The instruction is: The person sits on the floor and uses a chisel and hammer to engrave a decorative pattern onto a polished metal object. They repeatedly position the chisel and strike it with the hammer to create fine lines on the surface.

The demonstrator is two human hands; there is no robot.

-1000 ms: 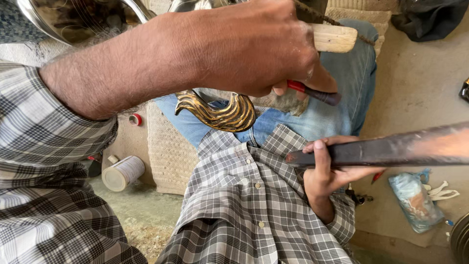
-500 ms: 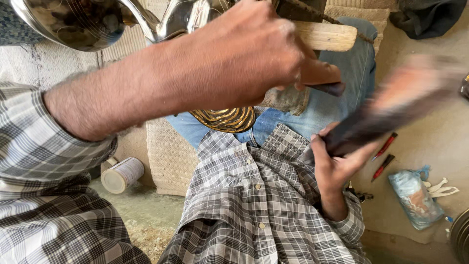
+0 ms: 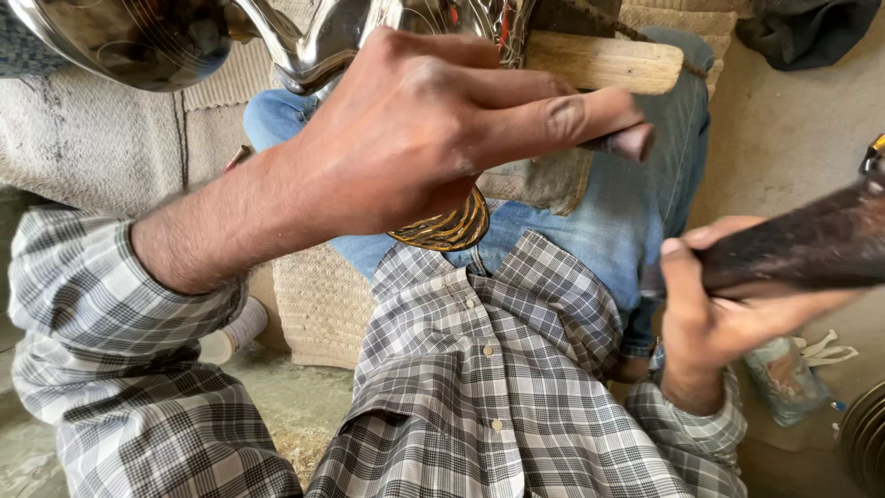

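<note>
My left hand (image 3: 433, 129) is closed around a thin dark tool whose end (image 3: 627, 143) pokes out past my fingers. It is held against a shiny metal vessel (image 3: 304, 41) close above my lap. A ribbed brass-coloured part (image 3: 452, 226) shows under my palm. A wooden block (image 3: 604, 60) lies behind the vessel across my knee. My right hand (image 3: 719, 314) grips a long dark wooden mallet handle (image 3: 811, 244), raised at the right.
I sit on a woven mat (image 3: 313, 304) on a concrete floor. A small white cup (image 3: 235, 337) stands by my left sleeve. A clear plastic bag (image 3: 788, 378) lies at the right, with dark cloth (image 3: 802, 32) at the top right.
The view has moved closer to the vessel. My right hand swung the dark handle up and then back to a nearly level position. My left hand kept its grip on the thin tool.
</note>
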